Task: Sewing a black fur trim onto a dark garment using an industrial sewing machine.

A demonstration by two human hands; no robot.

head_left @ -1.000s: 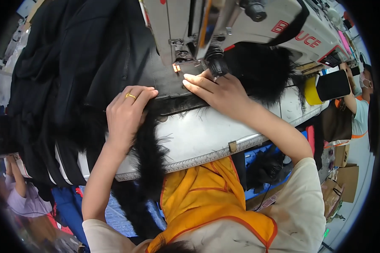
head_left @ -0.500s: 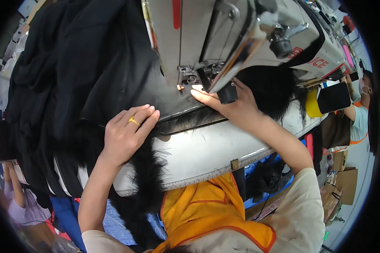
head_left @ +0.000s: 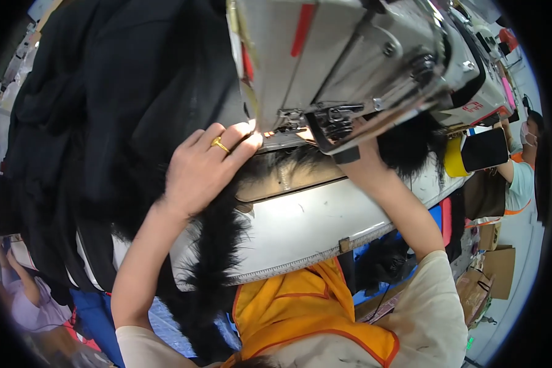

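My left hand (head_left: 208,165), a gold ring on one finger, pinches the edge of a black fabric garment (head_left: 135,92) just left of the lit needle area of the sewing machine (head_left: 276,55). Its fingertips are drawn together beside the presser foot (head_left: 290,116). On the far side of the foot, my right hand (head_left: 368,162) reaches under the machine head, where a dark-framed guard hides its fingers. Black fur trim (head_left: 214,264) hangs from the garment past the table's front edge. More black fur (head_left: 414,144) lies right of my right hand.
The white table (head_left: 306,221) has a measuring tape (head_left: 300,262) along its front edge. A yellow and black roll-like object (head_left: 457,153) sits at the right end. Another person (head_left: 521,165) works on the far right; a second person (head_left: 30,300) is at the lower left.
My left hand has moved right and farther in, up to the needle area. My right hand has shifted right, its fingers now hidden behind the guard. The machine appears farther right in view.
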